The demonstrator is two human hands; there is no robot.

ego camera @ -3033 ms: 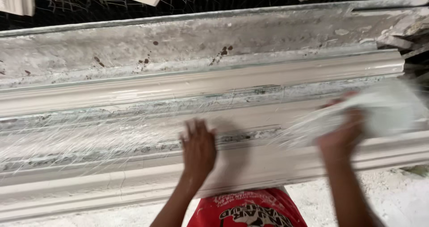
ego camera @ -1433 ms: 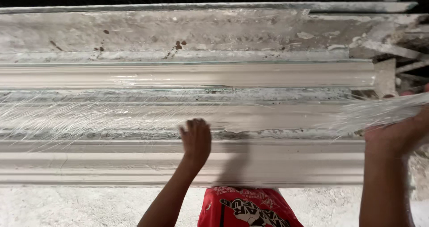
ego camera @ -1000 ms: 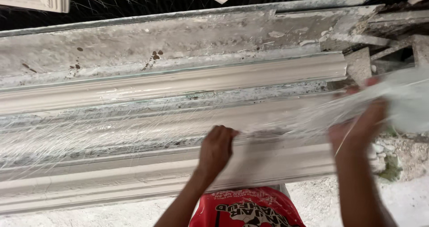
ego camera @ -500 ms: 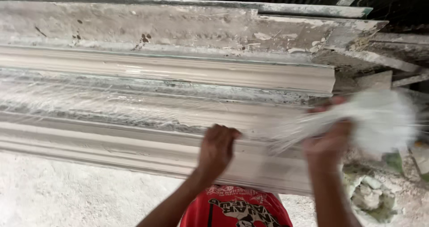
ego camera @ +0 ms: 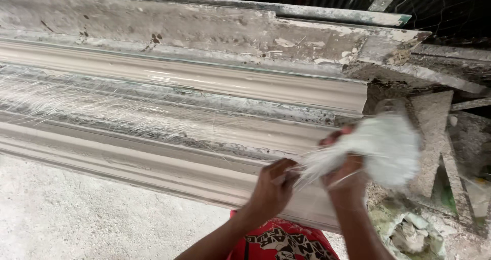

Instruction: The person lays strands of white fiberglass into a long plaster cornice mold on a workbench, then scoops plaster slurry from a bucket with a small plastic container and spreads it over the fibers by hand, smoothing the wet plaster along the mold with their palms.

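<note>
My right hand (ego camera: 348, 175) grips a white bundle of glass fibre (ego camera: 383, 147) near the right end of a long plaster cornice mould (ego camera: 169, 81). My left hand (ego camera: 273, 188) pinches strands at the bundle's left end, close beside the right hand. Loose white fibre strands (ego camera: 112, 109) lie spread along the wet grey plaster in the mould's channel. Both hands hover over the mould's near rim (ego camera: 179, 170).
The mould rests on a rough, plaster-stained bench (ego camera: 204, 29). Plaster rubble and scraps (ego camera: 409, 229) lie on the floor at the right. A pale dusty floor (ego camera: 76, 214) runs below the mould. My red printed garment (ego camera: 281, 242) shows at the bottom.
The view has swung right toward the mould's end. My left hand has left the mould surface and joined the right hand at the fibre bundle, pulling on strands.
</note>
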